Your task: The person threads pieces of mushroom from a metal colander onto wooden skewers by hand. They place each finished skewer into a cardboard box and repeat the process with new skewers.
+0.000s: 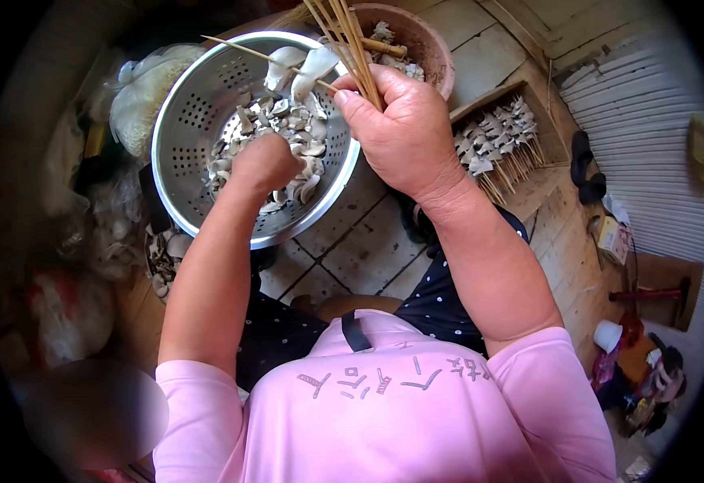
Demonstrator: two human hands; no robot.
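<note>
My right hand (396, 125) is closed round a bundle of bamboo skewers (352, 40). Between its thumb and forefinger it also pinches one skewer (235, 47) that points left, with pale mushroom pieces (313, 71) threaded on it. A metal colander (177, 133) full of holes holds many torn mushroom pieces (308, 149). Down inside it, my left hand (265, 161) is curled among these pieces. Its fingertips are turned away, so what they grip is hidden.
A cardboard box (557, 173) at right holds rows of filled skewers (501, 141). Behind the colander stands a pinkish basin (432, 44). Plastic bags (155, 92) crowd the left side, with more mushrooms (163, 258) below the colander's left edge. Tiled floor (344, 249) shows between my knees.
</note>
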